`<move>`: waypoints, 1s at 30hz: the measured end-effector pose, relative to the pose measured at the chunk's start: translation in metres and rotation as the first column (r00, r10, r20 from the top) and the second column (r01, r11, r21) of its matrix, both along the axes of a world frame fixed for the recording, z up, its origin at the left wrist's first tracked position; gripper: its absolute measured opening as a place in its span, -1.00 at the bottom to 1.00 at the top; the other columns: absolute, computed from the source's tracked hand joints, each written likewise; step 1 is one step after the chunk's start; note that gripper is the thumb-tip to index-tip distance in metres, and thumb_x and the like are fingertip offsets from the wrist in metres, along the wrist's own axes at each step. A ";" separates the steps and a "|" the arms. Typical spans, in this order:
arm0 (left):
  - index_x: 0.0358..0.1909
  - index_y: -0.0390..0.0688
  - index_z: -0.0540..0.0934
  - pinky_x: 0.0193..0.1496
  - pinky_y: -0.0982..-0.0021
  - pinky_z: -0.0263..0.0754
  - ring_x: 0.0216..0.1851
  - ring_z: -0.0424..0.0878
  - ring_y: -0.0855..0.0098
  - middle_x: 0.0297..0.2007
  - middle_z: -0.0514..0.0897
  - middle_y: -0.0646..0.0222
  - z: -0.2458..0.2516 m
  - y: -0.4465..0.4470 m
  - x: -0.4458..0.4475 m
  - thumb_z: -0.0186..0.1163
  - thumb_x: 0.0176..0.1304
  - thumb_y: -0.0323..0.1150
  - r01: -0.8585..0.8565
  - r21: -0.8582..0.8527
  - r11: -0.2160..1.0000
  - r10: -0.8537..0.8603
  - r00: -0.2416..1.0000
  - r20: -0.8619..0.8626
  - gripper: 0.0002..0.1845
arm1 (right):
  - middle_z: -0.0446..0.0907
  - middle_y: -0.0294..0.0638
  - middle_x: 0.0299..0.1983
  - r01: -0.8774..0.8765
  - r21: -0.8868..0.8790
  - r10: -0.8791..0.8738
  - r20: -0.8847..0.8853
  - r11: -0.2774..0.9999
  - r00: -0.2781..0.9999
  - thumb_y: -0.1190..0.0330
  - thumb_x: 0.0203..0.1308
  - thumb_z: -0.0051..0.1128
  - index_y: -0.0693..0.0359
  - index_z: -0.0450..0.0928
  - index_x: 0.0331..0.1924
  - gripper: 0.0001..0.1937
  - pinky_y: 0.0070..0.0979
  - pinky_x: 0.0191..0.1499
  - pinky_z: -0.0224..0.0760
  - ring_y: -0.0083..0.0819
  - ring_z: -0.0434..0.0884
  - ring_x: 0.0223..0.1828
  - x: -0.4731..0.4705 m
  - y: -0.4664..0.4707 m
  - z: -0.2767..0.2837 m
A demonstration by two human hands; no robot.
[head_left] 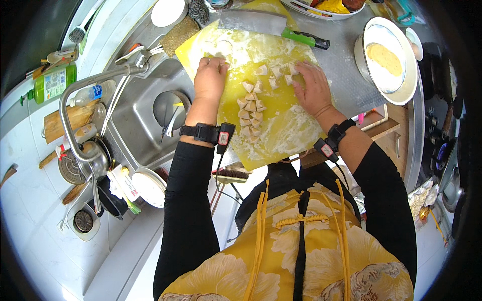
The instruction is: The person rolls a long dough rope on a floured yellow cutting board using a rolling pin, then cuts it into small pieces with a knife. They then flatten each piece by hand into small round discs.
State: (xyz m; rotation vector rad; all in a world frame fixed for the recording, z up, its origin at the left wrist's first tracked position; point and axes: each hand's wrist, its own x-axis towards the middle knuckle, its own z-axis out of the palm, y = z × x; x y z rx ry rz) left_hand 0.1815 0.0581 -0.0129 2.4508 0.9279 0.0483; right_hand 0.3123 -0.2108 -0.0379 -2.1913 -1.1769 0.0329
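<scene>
Small cut pieces of dough [251, 106] lie in a cluster on the floured yellow mat [241, 152], several more off to its upper right. My left hand [211, 77] is at the mat's left part with fingers bunched together; whether anything is in them is hidden. Just above those fingers a pale dough round [224, 46] sits in loose flour. On the right side, my right hand [311, 87] rests palm down, thumb apart from its fingers. Its fingertips are beside a dough piece [289, 79], perhaps touching it. A cleaver [256, 22] with a green and black handle lies across the mat's far edge.
At the right stands a cream bowl [412, 84] holding flour and a dough lump [384, 59]. A steel sink [130, 124] with a curved faucet [71, 90] is on the left, a pan [160, 99] inside it. Stacked white plates [148, 186] stand near the sink's front.
</scene>
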 end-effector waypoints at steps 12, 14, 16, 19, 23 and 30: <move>-0.12 -0.19 0.65 -0.08 0.24 0.54 -0.20 0.63 0.15 -0.13 0.59 0.11 0.010 0.012 -0.009 0.35 0.11 -0.41 -0.059 -0.105 0.993 0.079 0.976 0.202 -0.73 | 0.52 0.00 0.14 -0.001 0.007 0.001 0.019 1.000 1.000 0.28 0.23 0.11 0.21 0.42 0.12 -0.60 -0.10 0.36 0.18 -0.01 0.44 0.26 -0.001 0.000 -0.001; -0.13 -0.20 0.66 -0.15 0.33 0.55 -0.27 0.63 0.29 -0.14 0.60 0.18 0.006 0.015 -0.014 0.36 0.14 -0.40 -0.052 -0.076 0.996 0.067 0.976 0.209 -0.75 | 0.52 0.01 0.13 0.007 -0.006 -0.007 0.033 1.000 0.999 0.27 0.23 0.11 0.22 0.42 0.11 -0.61 -0.10 0.36 0.19 -0.01 0.44 0.25 -0.001 0.000 0.000; -0.19 -0.19 0.66 -0.12 0.32 0.55 -0.28 0.64 0.29 -0.13 0.62 0.20 0.004 0.016 -0.023 0.36 0.14 -0.38 -0.014 -0.025 1.000 0.019 0.977 0.214 -0.79 | 0.52 0.01 0.13 -0.003 0.000 0.003 0.023 1.000 1.000 0.27 0.24 0.10 0.22 0.42 0.12 -0.61 -0.10 0.36 0.18 -0.01 0.44 0.25 0.000 0.000 0.000; -0.23 -0.13 0.64 0.06 0.20 0.43 -0.13 0.61 0.17 -0.14 0.62 0.21 0.006 0.017 -0.035 0.36 0.13 -0.26 0.081 0.152 0.985 -0.094 0.993 0.078 -0.77 | 0.53 0.01 0.13 -0.003 0.006 0.003 0.023 1.000 1.000 0.26 0.25 0.10 0.22 0.42 0.12 -0.60 -0.09 0.37 0.17 0.00 0.44 0.25 0.000 -0.001 -0.001; -0.03 -0.09 0.57 0.29 0.03 0.15 0.13 0.47 0.09 -0.02 0.58 0.15 0.011 0.029 -0.023 0.23 0.24 -0.09 -0.120 0.173 0.978 0.096 0.985 0.141 -0.63 | 0.53 0.02 0.12 -0.004 0.006 0.003 0.030 1.000 1.000 0.26 0.24 0.10 0.22 0.42 0.13 -0.60 -0.09 0.37 0.17 0.00 0.44 0.25 -0.001 -0.001 -0.002; 0.40 -0.08 0.23 0.46 -0.17 -0.34 0.48 -0.05 -0.02 0.41 0.19 0.08 -0.029 0.038 0.037 0.04 0.35 0.03 -0.114 0.430 0.896 0.011 0.972 0.235 -0.33 | 0.53 0.02 0.12 -0.004 -0.007 0.004 -0.002 1.000 1.000 0.28 0.23 0.11 0.22 0.45 0.10 -0.62 -0.10 0.36 0.18 0.01 0.43 0.26 0.001 0.000 -0.002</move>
